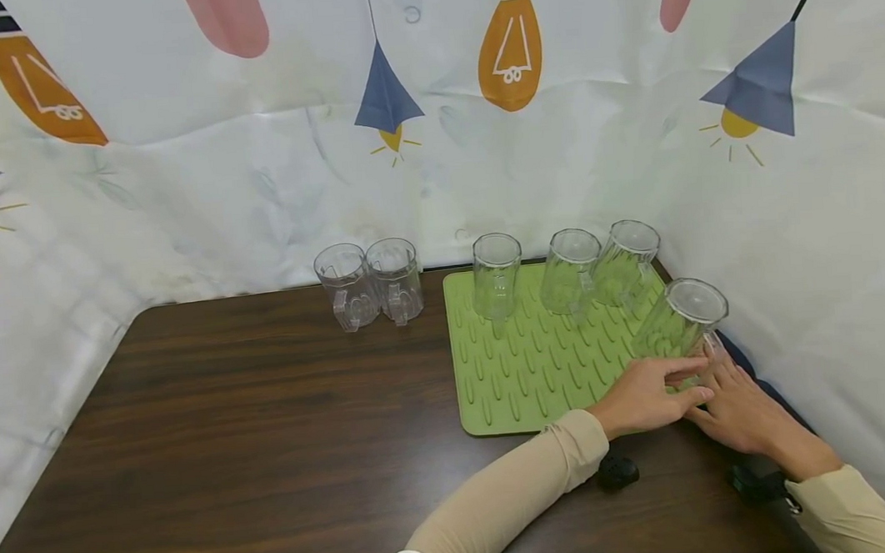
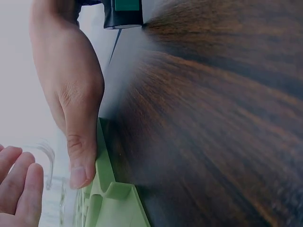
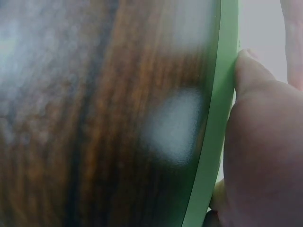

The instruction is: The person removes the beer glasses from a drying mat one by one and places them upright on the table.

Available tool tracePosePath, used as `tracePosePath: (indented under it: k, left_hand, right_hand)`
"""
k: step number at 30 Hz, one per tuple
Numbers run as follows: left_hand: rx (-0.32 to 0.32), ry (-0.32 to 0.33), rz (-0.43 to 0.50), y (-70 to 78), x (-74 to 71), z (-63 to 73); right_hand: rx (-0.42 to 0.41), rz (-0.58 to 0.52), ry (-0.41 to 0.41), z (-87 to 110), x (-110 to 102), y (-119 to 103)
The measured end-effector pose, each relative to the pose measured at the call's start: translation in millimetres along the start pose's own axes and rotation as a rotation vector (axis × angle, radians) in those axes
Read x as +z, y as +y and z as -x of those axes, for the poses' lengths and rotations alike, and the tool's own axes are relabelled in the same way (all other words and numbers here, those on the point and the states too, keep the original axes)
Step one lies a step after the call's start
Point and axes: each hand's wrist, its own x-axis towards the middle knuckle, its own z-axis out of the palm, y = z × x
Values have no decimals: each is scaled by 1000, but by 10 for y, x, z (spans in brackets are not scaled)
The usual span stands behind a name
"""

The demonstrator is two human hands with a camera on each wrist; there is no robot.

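Observation:
A clear glass mug (image 1: 677,318) stands at the right end of the green ribbed mat (image 1: 523,372), its handle facing my hands. My right hand (image 1: 742,403) lies low beside that handle, fingers extended toward it; its straight thumb (image 3: 253,75) is right at the mat's edge. From the left my left hand (image 1: 647,395) reaches over, index finger and thumb apart, their tips overlapping the right hand in the head view. In the left wrist view its fingers (image 2: 23,189) are extended close to the curved glass handle (image 2: 49,165). The right fingertips are partly hidden.
Three more glass mugs, at the left (image 1: 497,274), middle (image 1: 571,270) and right (image 1: 625,258), stand along the mat's back. Two others (image 1: 347,286) (image 1: 395,279) stand side by side left of it. A patterned curtain (image 1: 258,194) borders the dark wooden table (image 1: 271,452).

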Motion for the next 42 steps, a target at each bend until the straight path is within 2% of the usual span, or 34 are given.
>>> tracePosePath:
  k: [9, 19, 29, 33, 42]
  left_hand:
    - [21, 7, -17, -27, 55, -36]
    - [6, 19, -32, -23, 92, -58]
    - [56, 55, 25, -8, 87, -38]
    - [56, 90, 66, -14, 72, -22]
    - [32, 142, 60, -9, 43, 5]
  right_hand:
    - [-17, 7, 50, 3, 32, 16]
    - [-45, 36, 81, 1, 34, -11]
    - [-43, 10, 68, 15, 23, -15]
    - [-35, -19, 49, 18, 13, -25]
    - [22, -34, 8, 4, -28, -54]
